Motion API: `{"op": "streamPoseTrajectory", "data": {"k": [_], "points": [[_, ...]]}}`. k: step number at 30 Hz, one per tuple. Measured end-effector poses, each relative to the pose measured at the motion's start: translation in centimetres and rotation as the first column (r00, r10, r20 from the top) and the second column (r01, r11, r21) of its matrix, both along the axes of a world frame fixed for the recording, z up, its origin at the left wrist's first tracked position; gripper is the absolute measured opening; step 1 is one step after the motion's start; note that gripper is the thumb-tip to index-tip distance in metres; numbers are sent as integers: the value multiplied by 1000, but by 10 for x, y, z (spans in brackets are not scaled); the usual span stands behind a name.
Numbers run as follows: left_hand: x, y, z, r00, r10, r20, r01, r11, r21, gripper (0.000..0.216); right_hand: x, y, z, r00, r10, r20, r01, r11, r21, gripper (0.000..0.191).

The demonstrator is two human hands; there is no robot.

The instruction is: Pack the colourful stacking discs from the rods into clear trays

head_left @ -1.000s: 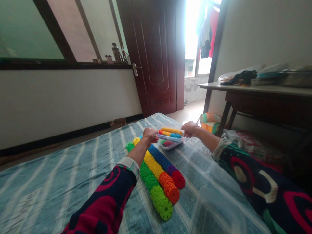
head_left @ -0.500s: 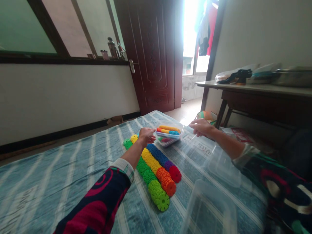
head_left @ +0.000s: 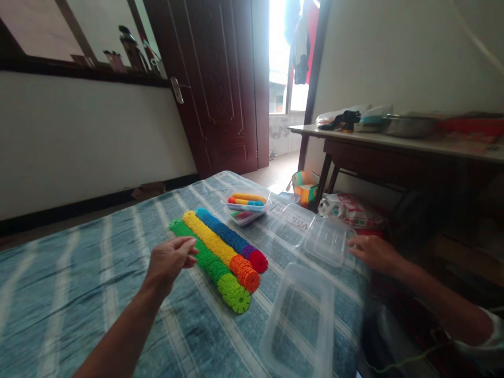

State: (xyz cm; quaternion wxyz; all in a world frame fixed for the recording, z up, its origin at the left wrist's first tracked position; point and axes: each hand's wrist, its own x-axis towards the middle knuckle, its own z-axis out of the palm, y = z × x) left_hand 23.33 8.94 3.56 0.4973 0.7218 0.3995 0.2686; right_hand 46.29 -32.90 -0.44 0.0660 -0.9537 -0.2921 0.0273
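Three rows of toothed plastic discs (head_left: 220, 252) lie side by side on the striped blue cover (head_left: 79, 294): green, yellow with orange, blue with purple and red. My left hand (head_left: 170, 261) hovers just left of the green row, fingers loosely curled, holding nothing. My right hand (head_left: 374, 253) rests at the bed's right edge, fingers spread, touching the clear lid (head_left: 327, 241). A clear box filled with coloured discs (head_left: 246, 205) stands at the far end of the rows.
An empty clear box (head_left: 299, 315) lies near me, and a second clear lid (head_left: 291, 226) beside the first. A wooden table (head_left: 394, 152) with clutter stands at the right, bags (head_left: 350, 210) beneath it. A dark door (head_left: 220, 89) is beyond the bed.
Both hands let go of the filled box and drew back toward me; the left now hovers by the green row, the right moved down to the clear lid. The camera turned right.
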Motion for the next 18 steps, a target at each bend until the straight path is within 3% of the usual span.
{"op": "streamPoseTrajectory", "data": {"k": [2, 6, 8, 14, 18], "points": [[-16, -4, -9, 1000, 30, 3, -30, 1000, -3, 27, -13, -5, -9, 999, 7, 48, -7, 1000, 2, 25], [-37, -17, -21, 999, 47, -12, -48, 999, -8, 33, -38, 2, -21, 948, 222, 226, -216, 975, -49, 14], [-44, -22, -26, 999, 50, 0, -50, 999, -9, 35, -45, 8, -27, 913, 273, 302, -251, 962, -112, 7], [-56, -28, -46, 996, 60, 68, -57, 997, -44, 35, -52, 4, -41, 789, 363, 496, -301, 932, -202, 28], [-59, -25, -59, 994, 77, 73, -74, 996, -48, 36, -51, -10, -36, 700, 395, 595, -346, 916, -202, 28]]}}
